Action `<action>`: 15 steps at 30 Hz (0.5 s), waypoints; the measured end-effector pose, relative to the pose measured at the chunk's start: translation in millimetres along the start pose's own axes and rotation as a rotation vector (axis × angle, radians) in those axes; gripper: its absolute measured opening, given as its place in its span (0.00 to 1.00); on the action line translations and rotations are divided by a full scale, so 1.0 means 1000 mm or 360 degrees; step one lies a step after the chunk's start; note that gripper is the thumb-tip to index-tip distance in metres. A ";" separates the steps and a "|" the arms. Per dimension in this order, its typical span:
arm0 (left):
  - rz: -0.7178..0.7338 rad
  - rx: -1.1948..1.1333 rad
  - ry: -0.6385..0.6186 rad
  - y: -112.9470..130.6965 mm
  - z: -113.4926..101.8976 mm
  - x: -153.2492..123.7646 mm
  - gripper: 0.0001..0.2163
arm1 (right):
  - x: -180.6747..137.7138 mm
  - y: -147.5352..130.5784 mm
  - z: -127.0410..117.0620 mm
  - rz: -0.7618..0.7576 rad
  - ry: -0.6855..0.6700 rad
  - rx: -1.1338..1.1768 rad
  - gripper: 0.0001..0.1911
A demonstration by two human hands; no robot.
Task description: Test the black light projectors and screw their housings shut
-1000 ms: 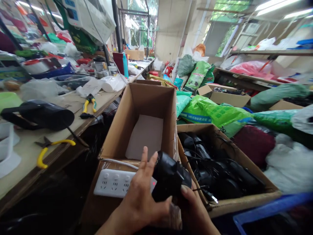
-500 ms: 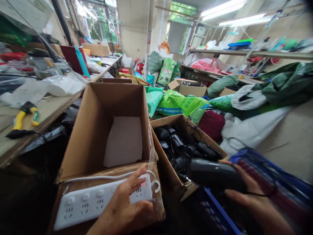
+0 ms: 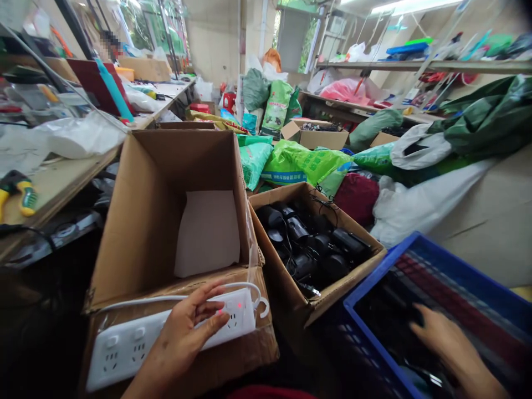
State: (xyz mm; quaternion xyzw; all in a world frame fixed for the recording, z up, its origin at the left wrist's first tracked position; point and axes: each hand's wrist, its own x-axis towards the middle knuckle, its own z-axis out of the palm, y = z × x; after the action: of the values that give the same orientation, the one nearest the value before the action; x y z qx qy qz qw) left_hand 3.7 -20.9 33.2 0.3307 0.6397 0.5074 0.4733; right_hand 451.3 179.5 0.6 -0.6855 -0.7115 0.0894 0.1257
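Note:
My left hand [image 3: 183, 327] hovers over or rests on a white power strip [image 3: 120, 349], its fingers apart and slightly bent, thumb beside the far end where red lights glow. Below the strip is brown cardboard. My right hand [image 3: 444, 338] reaches down into a blue plastic crate [image 3: 374, 343] on the right. Its thumb and fingers curl round something black, too dark to make out. Black cylindrical devices [image 3: 299, 230] with thin cables fill an open carton [image 3: 349, 277] between the hands. More dark items lie in the crate.
A tall open cardboard box [image 3: 124, 233] stands behind the power strip, a loose cardboard sheet [image 3: 208, 233] inside. Left, a workbench [image 3: 70, 183] carries yellow-green pliers [image 3: 25, 197]. Green bags [image 3: 307, 160] and white sacks [image 3: 407, 216] pile up behind.
My right hand has gone from beside the carton down into the crate; the black device it held above the crate's edge no longer shows there. My left hand shifted slightly left. The view moved.

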 end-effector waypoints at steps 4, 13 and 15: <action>0.0039 -0.0028 0.0018 -0.002 0.004 0.001 0.26 | 0.043 -0.126 0.034 -0.0353 -0.0400 0.0097 0.19; 0.0017 -0.0046 0.0163 -0.017 -0.022 -0.010 0.27 | 0.080 -0.250 0.113 -0.0282 -0.0867 0.0074 0.15; 0.0041 -0.0086 0.0272 -0.020 -0.024 -0.012 0.27 | 0.090 -0.253 0.104 -0.0245 -0.0894 0.0255 0.14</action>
State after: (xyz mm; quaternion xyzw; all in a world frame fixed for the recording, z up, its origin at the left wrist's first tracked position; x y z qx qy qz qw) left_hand -13.8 -45.5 18.2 0.2816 0.6595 0.5569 0.4192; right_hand 175.9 263.3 -17.7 -0.5660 -0.7589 0.3217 -0.0160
